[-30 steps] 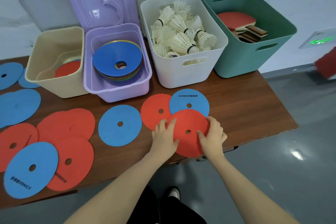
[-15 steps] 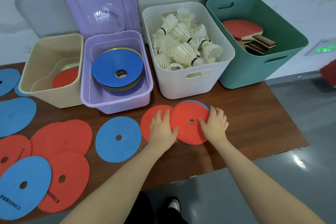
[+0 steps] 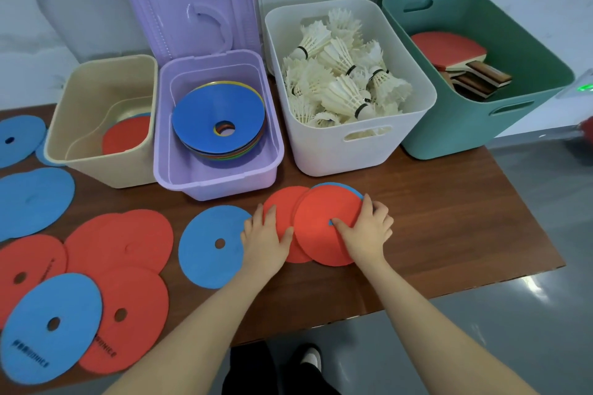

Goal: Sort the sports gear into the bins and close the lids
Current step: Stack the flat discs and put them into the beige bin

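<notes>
Two hands (image 3: 369, 228) atop overlapping discs (image 3: 321, 218)

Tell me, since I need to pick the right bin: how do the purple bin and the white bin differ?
The purple bin holds stacked flat cones, blue on top; the white bin is heaped with shuttlecocks. The purple bin is lower, with a hinged lid standing open; the white bin is taller, with a handle slot. Both stand open on the table.

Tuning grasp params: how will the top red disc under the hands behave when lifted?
Red disc looks thin and flat, so probably light and floppy. Lying flush on a blue disc, its edge is likely hard to catch; sliding looks easier, as the right hand seems to.
</notes>
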A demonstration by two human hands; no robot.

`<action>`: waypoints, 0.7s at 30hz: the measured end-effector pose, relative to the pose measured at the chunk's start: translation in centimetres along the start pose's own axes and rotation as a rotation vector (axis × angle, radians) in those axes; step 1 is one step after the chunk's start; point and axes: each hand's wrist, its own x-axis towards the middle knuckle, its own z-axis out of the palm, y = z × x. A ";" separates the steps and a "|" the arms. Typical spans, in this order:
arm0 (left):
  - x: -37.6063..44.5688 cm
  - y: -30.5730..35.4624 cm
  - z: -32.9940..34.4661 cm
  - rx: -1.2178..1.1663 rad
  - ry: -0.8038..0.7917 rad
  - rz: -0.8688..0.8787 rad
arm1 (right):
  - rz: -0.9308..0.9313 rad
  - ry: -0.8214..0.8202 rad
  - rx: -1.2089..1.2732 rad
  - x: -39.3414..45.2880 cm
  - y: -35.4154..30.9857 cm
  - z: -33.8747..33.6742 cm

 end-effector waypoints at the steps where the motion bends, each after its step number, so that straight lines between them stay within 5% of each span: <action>1: 0.0 0.0 -0.1 -0.013 -0.004 0.000 | -0.010 -0.010 0.017 -0.3 -0.3 0.2; 6: -0.4 -0.1 -0.3 -0.012 -0.030 0.036 | -0.129 -0.088 0.045 -3.2 -2.0 2.3; 21: -1.9 -1.6 -0.2 -0.063 -0.087 0.159 | -0.105 -0.146 0.056 -3.4 -0.6 0.9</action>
